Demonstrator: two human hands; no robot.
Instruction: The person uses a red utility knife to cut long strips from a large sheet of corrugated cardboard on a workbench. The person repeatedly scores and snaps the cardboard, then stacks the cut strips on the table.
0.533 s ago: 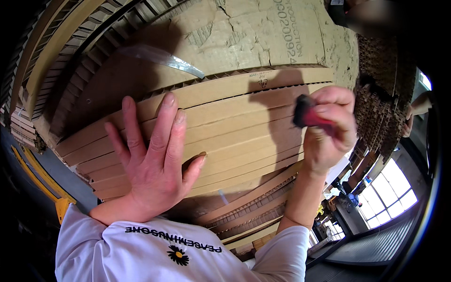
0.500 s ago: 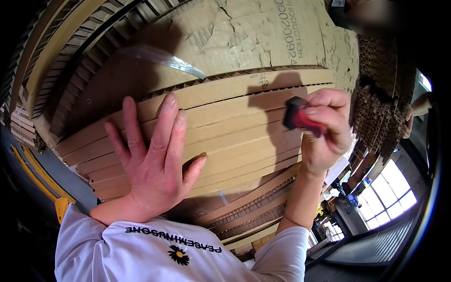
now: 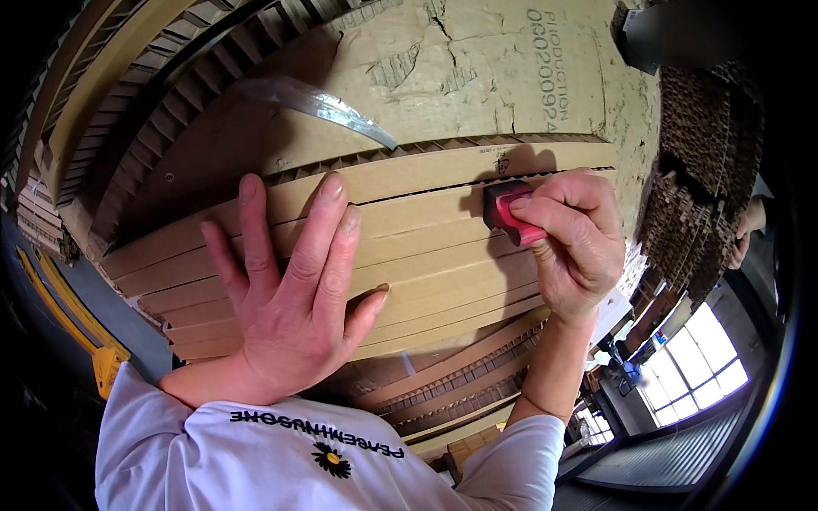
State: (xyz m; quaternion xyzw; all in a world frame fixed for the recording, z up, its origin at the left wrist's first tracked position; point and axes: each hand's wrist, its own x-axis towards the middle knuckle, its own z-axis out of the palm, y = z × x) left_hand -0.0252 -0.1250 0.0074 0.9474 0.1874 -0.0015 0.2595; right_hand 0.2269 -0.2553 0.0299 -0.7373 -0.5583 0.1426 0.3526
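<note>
Far left, beyond the left hand: yellow metal frame (image 3: pixel 106 364), down by the floor. Cardboard strips (image 3: pixel 426 243) lie side by side under the left hand, long axes crossing left to right and rising toward the right hand, slightly bowed by the lens. Left hand (image 3: pixel 294 328): wide, fingers splayed and pointing away from the wearer, thumb out to the right, palm down on the strips, gripping nothing. Clear plastic strip (image 3: pixel 332 115) past its fingertips, slanting down to the right, on a big cardboard sheet (image 3: pixel 477 51). Red-and-black block (image 3: pixel 514 223) sits well right of the left hand, at the right hand's fingertips: black end up-left, away from the palm; red end down-right; long axis on that diagonal. Can't tell if it touches the strips. Right hand (image 3: pixel 579 243): narrow, pinching the block between thumb and curled fingers. Right of it: stacked brown cardboard (image 3: pixel 694 162).
</note>
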